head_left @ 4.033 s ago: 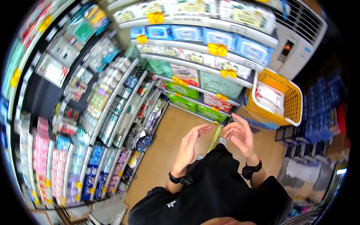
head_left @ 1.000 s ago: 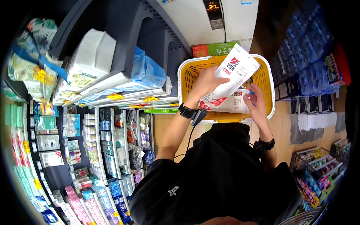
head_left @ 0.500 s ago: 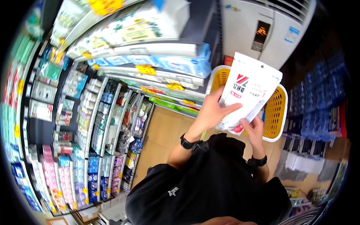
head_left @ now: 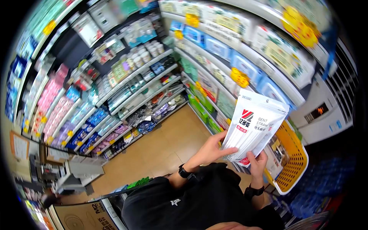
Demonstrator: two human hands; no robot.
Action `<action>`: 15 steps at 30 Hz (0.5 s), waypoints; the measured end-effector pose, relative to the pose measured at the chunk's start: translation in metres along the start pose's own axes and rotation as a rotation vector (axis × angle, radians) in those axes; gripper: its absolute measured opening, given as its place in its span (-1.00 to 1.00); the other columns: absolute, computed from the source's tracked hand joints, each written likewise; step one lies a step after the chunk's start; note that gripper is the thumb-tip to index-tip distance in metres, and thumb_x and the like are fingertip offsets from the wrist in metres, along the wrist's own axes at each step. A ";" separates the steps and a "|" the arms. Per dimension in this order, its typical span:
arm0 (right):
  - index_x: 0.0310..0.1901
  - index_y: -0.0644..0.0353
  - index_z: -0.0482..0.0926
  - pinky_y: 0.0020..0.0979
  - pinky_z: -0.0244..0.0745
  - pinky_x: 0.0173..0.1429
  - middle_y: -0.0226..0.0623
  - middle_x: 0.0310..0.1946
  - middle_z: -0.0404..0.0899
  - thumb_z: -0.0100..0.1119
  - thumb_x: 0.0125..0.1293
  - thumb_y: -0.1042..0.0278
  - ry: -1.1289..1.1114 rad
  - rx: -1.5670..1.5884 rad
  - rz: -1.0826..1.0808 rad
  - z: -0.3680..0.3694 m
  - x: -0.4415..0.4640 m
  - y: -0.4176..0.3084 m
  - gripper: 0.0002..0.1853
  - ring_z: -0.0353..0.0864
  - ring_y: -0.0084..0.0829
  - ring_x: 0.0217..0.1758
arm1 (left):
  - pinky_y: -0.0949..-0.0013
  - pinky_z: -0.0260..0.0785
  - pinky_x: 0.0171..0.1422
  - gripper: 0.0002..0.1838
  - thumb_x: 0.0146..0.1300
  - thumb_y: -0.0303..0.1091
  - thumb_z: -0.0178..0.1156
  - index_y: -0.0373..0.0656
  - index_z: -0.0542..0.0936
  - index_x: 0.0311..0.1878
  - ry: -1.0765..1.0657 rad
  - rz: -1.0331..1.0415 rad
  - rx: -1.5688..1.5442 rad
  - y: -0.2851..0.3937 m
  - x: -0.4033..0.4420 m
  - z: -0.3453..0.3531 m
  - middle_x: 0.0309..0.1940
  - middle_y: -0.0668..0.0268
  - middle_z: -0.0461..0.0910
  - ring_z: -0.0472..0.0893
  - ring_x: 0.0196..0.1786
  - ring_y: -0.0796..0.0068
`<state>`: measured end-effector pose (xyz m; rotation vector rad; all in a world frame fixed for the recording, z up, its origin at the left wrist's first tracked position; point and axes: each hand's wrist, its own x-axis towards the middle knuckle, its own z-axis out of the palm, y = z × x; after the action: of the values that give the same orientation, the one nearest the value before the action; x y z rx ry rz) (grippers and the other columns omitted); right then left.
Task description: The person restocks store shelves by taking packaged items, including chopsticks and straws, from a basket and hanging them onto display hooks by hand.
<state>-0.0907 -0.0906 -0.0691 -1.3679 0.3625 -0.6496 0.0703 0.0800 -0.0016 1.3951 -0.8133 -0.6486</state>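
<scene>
A white pack of bent straws is held up in front of my chest, its printed front facing me and the straws showing through a clear part. My left hand grips its lower left edge, thumb across the front and fingers behind. At the bottom right corner, my right hand pinches the pack between thumb and fingers. Beyond the pack, to the right, is a yellow basket with a white rim. Some packaged goods lie in it, partly hidden by the pack.
Shelves with blue wipe packs run along the far side. More shelves of small goods stand on the left. Tan floor tiles lie between them. A white air conditioner is at the right, and a cardboard box at lower left.
My view has turned right, so the shelves and basket sit differently in it. Both hands keep hold of the straw pack, which now appears lower in view.
</scene>
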 end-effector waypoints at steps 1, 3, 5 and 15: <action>0.09 0.45 0.57 -0.40 0.50 0.17 -0.22 0.00 0.67 0.32 0.33 0.55 -0.053 -0.021 -0.006 0.012 0.004 0.005 -0.68 0.61 -0.50 0.03 | 0.30 0.36 0.37 -0.40 0.22 -0.26 0.49 -0.32 0.55 0.27 0.024 -0.019 -0.003 -0.003 -0.011 -0.015 0.13 0.16 0.67 0.58 0.21 0.42; 0.08 0.45 0.57 -0.40 0.49 0.18 -0.23 0.00 0.68 0.32 0.33 0.55 -0.137 -0.006 0.023 0.047 0.010 0.004 -0.69 0.61 -0.50 0.03 | 0.29 0.36 0.38 -0.42 0.23 -0.26 0.49 -0.33 0.57 0.25 0.079 -0.059 -0.026 -0.005 -0.036 -0.044 0.13 0.16 0.68 0.58 0.22 0.41; 0.09 0.44 0.56 -0.41 0.48 0.19 -0.24 0.01 0.67 0.31 0.34 0.56 -0.237 0.033 0.074 0.088 0.015 0.000 -0.69 0.59 -0.51 0.04 | 0.30 0.38 0.35 -0.42 0.22 -0.28 0.49 -0.33 0.57 0.26 0.198 0.001 -0.007 -0.011 -0.061 -0.069 0.11 0.15 0.69 0.60 0.19 0.43; 0.12 0.33 0.55 -0.46 0.54 0.07 -0.31 -0.05 0.67 0.39 0.30 0.46 -0.716 -0.016 0.213 0.261 0.008 0.031 -0.62 0.63 -0.55 -0.05 | 0.38 0.49 0.14 -0.59 0.24 -0.36 0.48 -0.34 0.62 0.08 0.785 0.048 -0.103 0.003 -0.171 -0.177 -0.07 0.20 0.72 0.65 -0.01 0.51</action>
<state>0.0769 0.1109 -0.0496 -1.4569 -0.0665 0.0403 0.1138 0.3216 -0.0163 1.3741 -0.1803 -0.0677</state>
